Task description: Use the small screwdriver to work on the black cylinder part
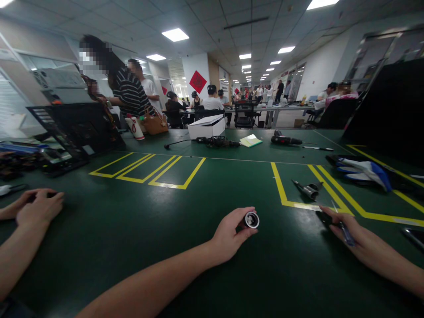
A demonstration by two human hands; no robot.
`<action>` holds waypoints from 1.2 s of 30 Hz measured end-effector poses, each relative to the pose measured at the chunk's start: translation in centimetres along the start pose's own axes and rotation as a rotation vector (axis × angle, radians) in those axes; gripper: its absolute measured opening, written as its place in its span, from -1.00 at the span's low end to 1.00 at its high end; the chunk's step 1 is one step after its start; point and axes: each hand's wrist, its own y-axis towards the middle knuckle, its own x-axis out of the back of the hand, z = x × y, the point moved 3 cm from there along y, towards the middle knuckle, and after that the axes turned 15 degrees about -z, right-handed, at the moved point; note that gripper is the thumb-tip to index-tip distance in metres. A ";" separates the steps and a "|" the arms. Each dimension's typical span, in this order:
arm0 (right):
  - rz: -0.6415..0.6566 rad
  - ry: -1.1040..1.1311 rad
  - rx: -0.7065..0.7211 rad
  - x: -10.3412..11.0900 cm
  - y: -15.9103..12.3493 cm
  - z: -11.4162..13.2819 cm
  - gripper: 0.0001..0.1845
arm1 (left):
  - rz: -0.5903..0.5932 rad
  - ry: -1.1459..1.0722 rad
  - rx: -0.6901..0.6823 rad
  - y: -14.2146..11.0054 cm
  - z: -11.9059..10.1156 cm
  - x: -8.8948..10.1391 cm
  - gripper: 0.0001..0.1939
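Note:
My left hand point(228, 234), near the middle of the table, is closed round a short cylindrical part point(251, 219). Its round end faces me, with a bright metal rim and pale pieces inside. My right hand point(351, 229), at the right, grips what looks like a screwdriver point(347, 235) with a bluish see-through handle and a thin shaft. By the same fingertips is a dark piece point(323, 216), too unclear to name. Just beyond, a grey metal part with thin projecting ends point(309, 191) lies inside a yellow-taped outline.
Blue-white gloves point(364, 171) lie at the right, behind them a power drill point(285, 139). Farther back are a notepad point(251, 140), a white box point(206, 127) and a black cabled tool point(220, 141). At the left edge are a co-worker's hands point(39, 207).

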 end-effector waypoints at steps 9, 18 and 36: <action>0.261 0.101 0.281 -3.5 -3.1 10.3 -0.63 | -0.218 0.080 -0.062 0.6 1.0 0.1 -0.59; 0.334 0.346 0.413 -8.3 -1.3 19.7 -0.85 | -0.524 -0.109 0.134 1.6 3.9 1.7 -0.59; 0.028 0.507 -0.097 -6.4 0.7 17.0 -0.54 | -0.288 -0.368 0.396 0.5 3.5 0.3 -0.49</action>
